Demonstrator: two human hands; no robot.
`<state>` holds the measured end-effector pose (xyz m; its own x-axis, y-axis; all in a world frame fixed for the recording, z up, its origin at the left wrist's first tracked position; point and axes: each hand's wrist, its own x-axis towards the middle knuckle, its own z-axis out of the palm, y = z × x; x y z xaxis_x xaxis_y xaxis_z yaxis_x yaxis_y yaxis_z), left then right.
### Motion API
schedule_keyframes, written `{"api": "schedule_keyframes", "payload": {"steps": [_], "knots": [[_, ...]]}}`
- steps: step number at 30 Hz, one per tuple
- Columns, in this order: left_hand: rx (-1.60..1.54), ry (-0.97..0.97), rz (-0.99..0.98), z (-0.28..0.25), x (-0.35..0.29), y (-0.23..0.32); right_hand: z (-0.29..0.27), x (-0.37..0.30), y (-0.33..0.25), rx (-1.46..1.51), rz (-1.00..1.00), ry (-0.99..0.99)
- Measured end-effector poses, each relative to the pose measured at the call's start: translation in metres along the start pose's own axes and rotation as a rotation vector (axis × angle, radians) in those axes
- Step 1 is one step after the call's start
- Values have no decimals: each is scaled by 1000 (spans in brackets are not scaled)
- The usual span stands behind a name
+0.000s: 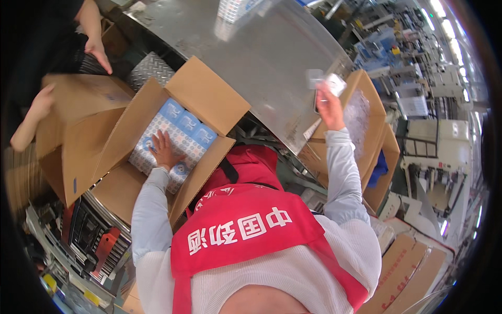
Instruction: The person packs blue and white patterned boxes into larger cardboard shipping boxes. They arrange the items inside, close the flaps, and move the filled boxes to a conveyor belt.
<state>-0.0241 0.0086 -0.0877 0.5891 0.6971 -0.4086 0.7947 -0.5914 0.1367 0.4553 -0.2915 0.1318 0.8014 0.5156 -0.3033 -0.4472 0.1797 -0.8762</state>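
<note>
My left hand (164, 150) rests with spread fingers on blue-and-white patterned packs (189, 121) inside an open cardboard carton (205, 90). The packs sit close together, and the hand covers part of them. My right hand (329, 107) is raised over the right end of the metal table (272, 78). Its fingers are pinched on a small white flat piece (335, 85), blurred by motion. A translucent scrap (315, 77) shows just left of those fingertips; I cannot tell whether it is part of the same thing.
Another person's hand (97, 52) and second hand (42, 102) are at a neighbouring carton (89, 99) on the left. A box (356, 125) holding clear plastic stands right of the table. A patterned pack (231, 9) is on the table's far side. Rollers (91, 235) lie lower left.
</note>
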Motion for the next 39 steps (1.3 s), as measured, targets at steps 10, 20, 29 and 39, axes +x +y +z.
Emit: {"api": "schedule_keyframes", "payload": {"steps": [10, 20, 29, 39], "knots": [[-127, -377, 67, -22, -10, -49, 273, -41, 116, -713, 421, -1015], [-32, -474, 41, -27, -22, -41, 143, 2, 87, -915, -263, -208], [-13, -295, 133, -21, -1, -35, -350, 52, -62, -1080, -452, 422], [-292, 605, 455, -248, 97, 213, 172, 309, -23, -1331, -1124, -640]]}}
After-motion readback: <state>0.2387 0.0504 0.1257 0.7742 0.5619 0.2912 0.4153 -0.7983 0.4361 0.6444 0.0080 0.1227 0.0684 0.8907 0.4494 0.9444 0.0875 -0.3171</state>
